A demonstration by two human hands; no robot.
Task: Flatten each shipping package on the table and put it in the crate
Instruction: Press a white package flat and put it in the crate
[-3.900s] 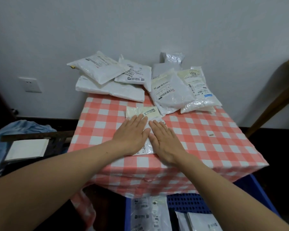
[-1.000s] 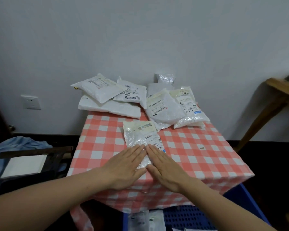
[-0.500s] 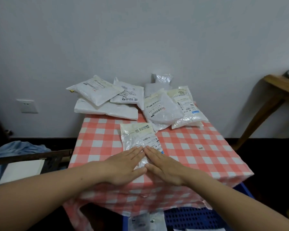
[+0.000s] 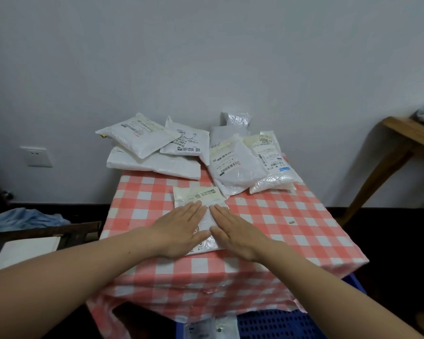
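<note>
**Desk:** Where are the hands?

**Photographer:** Both lie palm down on one white shipping package [image 4: 198, 195], which rests on the near half of the table [image 4: 304, 243], on its red-and-white checked cloth [image 4: 142, 214]. The left hand [image 4: 181, 228] covers the package's left side and the right hand [image 4: 238, 232] covers its right. The fingers are straight and held together, pressing flat and grasping nothing. The two hands angle inward, so the fingertips come close together.

**Desk:** How much of that package shows?

**Photographer:** Three parts show: the labelled far end beyond the fingertips, a strip between the hands, and a crinkled near edge just short of the table's front.

**Desk:** And the others?

**Photographer:** They are heaped at the back of the table against the grey wall. The left stack [image 4: 142, 143] overlaps itself. The right cluster [image 4: 240, 165] shows barcoded labels, and its nearest corner lies just beside the pressed package's far right corner.

**Desk:** The crate?

**Photographer:** The blue crate [image 4: 279, 324] sits below the table's front edge, partly hidden by the hanging cloth. A white packet [image 4: 211, 330] lies inside it.

**Desk:** Anything else?

**Photographer:** A small dark object [image 4: 291, 222] lies on the cloth to the right of the right hand, too small to identify. There is a wall socket [image 4: 36, 156] at left and a wooden stand [image 4: 402, 140] at right.
</note>
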